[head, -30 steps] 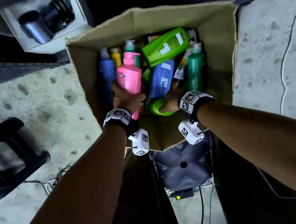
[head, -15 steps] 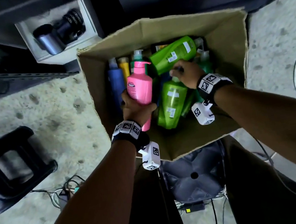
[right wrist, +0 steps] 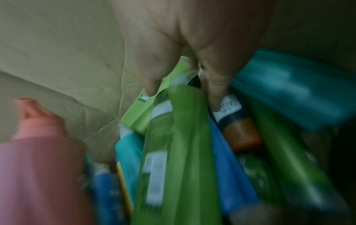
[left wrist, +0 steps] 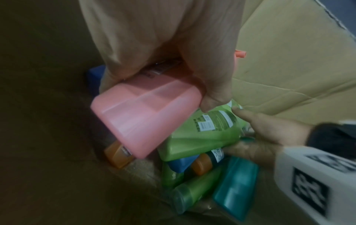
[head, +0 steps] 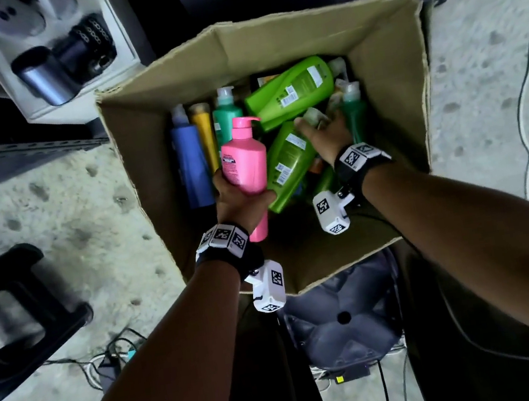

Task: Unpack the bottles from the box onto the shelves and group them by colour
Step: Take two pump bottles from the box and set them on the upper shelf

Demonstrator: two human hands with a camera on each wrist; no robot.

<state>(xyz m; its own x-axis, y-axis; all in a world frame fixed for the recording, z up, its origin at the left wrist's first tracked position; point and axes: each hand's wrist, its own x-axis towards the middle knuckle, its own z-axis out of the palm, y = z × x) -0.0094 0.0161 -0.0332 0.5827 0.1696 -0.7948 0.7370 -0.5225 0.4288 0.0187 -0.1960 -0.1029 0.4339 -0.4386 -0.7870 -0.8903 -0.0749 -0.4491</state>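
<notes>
An open cardboard box [head: 385, 53] on the floor holds several bottles. My left hand [head: 238, 197] grips a pink pump bottle [head: 245, 163] by its lower body, lifted above the others; its pink base [left wrist: 142, 115] fills the left wrist view. My right hand [head: 325, 131] pinches the pale cap end of a light green bottle [head: 288, 162], which leans beside the pink one; the same green bottle [right wrist: 173, 152] hangs under my fingers in the right wrist view. A second light green bottle [head: 291, 92] lies across the pile.
Blue [head: 189, 163], yellow [head: 205, 130] and teal [head: 225, 116] bottles stand along the box's left side, a dark green one [head: 354, 109] at the right. A black stool [head: 15, 319] is at left, cables [head: 108, 360] on the concrete floor, a dark stool [head: 344, 319] under the box.
My right hand pulled the light green bottle up from the box bottom by its cap and now holds it near the top. The pink bottle stayed raised in my left hand.
</notes>
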